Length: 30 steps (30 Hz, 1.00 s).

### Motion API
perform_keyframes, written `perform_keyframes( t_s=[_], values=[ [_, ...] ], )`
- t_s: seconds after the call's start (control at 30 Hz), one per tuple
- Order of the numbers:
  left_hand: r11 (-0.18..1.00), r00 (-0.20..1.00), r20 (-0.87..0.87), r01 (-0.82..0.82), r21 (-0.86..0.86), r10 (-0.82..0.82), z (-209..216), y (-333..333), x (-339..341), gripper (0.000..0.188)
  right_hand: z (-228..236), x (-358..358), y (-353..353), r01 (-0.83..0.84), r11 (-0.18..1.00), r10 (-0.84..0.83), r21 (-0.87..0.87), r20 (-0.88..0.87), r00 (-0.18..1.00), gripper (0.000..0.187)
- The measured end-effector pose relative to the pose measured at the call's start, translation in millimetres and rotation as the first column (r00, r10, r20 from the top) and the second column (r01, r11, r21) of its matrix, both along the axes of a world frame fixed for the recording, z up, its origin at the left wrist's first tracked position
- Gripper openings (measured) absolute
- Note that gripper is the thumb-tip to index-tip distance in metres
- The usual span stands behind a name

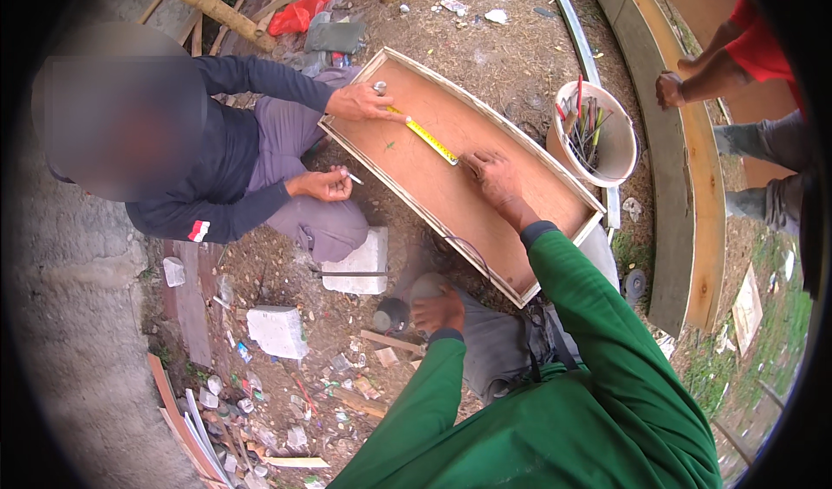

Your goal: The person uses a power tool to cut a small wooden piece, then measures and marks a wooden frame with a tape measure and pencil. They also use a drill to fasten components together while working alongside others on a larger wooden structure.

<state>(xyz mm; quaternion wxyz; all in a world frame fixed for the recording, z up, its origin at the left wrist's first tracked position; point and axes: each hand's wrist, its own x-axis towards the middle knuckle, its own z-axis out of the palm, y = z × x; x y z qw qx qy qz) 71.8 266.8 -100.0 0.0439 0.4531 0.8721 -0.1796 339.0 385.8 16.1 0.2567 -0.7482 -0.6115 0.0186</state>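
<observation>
My right hand point(496, 180) reaches over a shallow tray-like wooden frame point(520, 291) with a reddish-brown bottom panel point(416, 177). Its fingers are bunched against the panel beside the free end of a yellow tape measure point(433, 142); whatever they pinch, if anything, is hidden. The left hand point(439, 310) rests on my knee, fingers spread, holding nothing. Opposite me a seated person in dark sleeves lays the tape across the panel with one hand point(360, 103). Between the fingers of that person's other hand point(325, 184) is a small white stick, like a cigarette.
A white bucket point(631, 155) of hand tools stands beyond the frame. Long boards point(672, 186) run along the right, near another person in red point(763, 43). White blocks point(276, 331) and scattered debris lie at left, beside a concrete wall point(78, 316).
</observation>
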Motion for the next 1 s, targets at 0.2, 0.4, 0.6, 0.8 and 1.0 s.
perform_keyframes(
  t_s=[0.2,0.4,0.6,0.8,1.0],
  values=[
    [0.999,0.991,-0.129,0.027,0.023,-0.024,-3.3,-2.9,5.7,0.092,-4.9,0.0,0.8,0.005,1.0,-0.005,0.023,-0.009,1.0,0.03],
    [0.998,0.988,-0.15,0.045,0.036,-0.039,-10.8,-6.7,0.9,0.092,-10.4,0.6,2.0,0.006,0.979,-0.009,0.205,0.014,1.0,0.018],
    [0.998,0.995,-0.085,0.057,0.016,-0.056,-20.8,-6.1,-4.5,0.098,-7.4,1.3,4.1,0.0,0.972,-0.011,0.235,0.046,0.999,0.017],
    [0.998,0.996,0.061,0.068,-0.008,-0.068,-11.7,-7.3,-11.5,0.097,-11.7,0.1,2.4,0.014,0.984,-0.012,0.176,-0.014,1.0,0.018],
    [0.997,0.971,-0.236,-0.056,-0.058,0.041,-31.2,2.1,-0.3,0.084,-4.4,0.9,-0.5,-0.026,1.0,0.026,-0.006,0.009,1.0,0.034]
  ],
)
